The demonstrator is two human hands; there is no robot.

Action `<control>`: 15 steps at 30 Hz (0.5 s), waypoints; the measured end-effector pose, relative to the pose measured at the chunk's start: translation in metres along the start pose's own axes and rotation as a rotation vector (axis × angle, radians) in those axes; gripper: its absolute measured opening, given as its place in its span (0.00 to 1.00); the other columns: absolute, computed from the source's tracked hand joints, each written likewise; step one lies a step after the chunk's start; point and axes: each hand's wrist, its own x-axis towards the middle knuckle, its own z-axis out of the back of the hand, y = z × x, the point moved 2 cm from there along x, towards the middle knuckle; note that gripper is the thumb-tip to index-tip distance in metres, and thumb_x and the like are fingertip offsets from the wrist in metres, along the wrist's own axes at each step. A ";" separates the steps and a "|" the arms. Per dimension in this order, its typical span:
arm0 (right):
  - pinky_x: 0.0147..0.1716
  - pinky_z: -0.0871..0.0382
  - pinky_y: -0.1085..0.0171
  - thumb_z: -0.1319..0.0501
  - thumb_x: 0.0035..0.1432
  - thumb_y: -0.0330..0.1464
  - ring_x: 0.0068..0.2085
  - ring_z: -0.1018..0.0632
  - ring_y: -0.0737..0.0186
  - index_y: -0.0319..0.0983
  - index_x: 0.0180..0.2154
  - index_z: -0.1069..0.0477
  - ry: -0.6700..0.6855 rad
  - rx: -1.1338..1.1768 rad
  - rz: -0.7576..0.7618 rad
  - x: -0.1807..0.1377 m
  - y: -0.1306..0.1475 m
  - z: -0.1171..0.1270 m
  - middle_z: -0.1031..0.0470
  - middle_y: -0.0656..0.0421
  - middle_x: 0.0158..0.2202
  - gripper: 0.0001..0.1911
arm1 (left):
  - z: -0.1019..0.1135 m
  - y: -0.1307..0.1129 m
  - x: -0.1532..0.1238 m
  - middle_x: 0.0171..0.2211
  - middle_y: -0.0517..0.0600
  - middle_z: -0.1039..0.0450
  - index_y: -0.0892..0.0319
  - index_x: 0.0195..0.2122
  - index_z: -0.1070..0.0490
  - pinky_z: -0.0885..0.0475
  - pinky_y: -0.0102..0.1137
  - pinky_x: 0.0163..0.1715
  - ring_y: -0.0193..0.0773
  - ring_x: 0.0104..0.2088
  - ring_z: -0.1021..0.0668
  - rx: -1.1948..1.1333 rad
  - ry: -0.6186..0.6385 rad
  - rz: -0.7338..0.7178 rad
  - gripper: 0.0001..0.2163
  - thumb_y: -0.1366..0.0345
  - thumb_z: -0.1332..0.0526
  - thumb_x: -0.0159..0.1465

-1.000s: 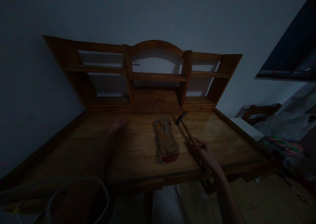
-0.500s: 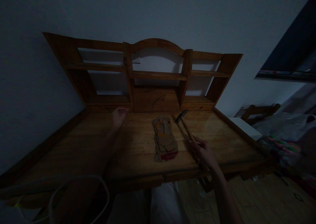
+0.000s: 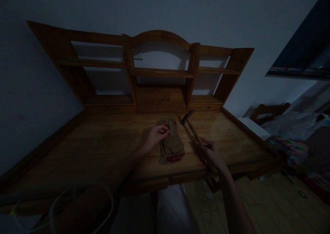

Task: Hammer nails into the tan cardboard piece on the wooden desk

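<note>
My right hand is wrapped around the wooden handle of a hammer. The hammer's dark head is raised at the far end, beside the top right of a worn piece of cardboard. That brown, torn piece has a red strip at its near edge and lies flat on the wooden desk. Over its upper left part, my left hand has thumb and fingers pinched together. A tiny bright speck shows at the fingertips, but what they hold is too small to name.
A wooden shelf unit rises along the back of the desk against the wall. A thin dark mark or strand lies on the desktop to the left. A pale cable loops at lower left. At right stand a chair and plastic bags.
My left hand has moved right and nearer, from the back left of the desk to over the cardboard. My right hand keeps the hammer in nearly the same place. The view has shifted slightly.
</note>
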 end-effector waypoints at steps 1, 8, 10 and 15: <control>0.07 0.46 0.73 0.41 0.58 0.45 0.12 0.42 0.73 0.39 0.53 0.32 -0.002 0.001 -0.002 0.000 -0.001 0.000 0.40 0.68 0.16 0.25 | 0.001 0.001 0.001 0.27 0.49 0.23 0.59 0.34 0.27 0.27 0.26 0.29 0.36 0.29 0.20 0.014 0.001 -0.005 0.10 0.58 0.37 0.57; 0.07 0.46 0.73 0.41 0.57 0.44 0.11 0.42 0.73 0.37 0.52 0.31 0.006 0.003 0.011 -0.001 0.003 -0.001 0.40 0.68 0.17 0.25 | -0.002 -0.005 -0.002 0.28 0.49 0.22 0.59 0.32 0.26 0.26 0.27 0.29 0.37 0.29 0.20 0.065 -0.050 -0.024 0.09 0.59 0.36 0.56; 0.07 0.47 0.74 0.41 0.57 0.44 0.12 0.42 0.73 0.37 0.52 0.31 -0.001 -0.002 0.006 -0.002 0.003 -0.001 0.40 0.67 0.17 0.25 | -0.002 -0.004 -0.002 0.28 0.49 0.22 0.59 0.33 0.26 0.24 0.28 0.30 0.37 0.30 0.20 0.074 -0.055 -0.037 0.09 0.59 0.36 0.56; 0.07 0.47 0.74 0.42 0.58 0.44 0.12 0.42 0.73 0.38 0.54 0.32 0.007 0.000 0.000 -0.002 0.004 -0.001 0.40 0.67 0.18 0.26 | -0.004 0.002 -0.003 0.28 0.48 0.22 0.58 0.33 0.25 0.23 0.29 0.31 0.36 0.29 0.20 0.121 -0.047 -0.085 0.09 0.59 0.37 0.57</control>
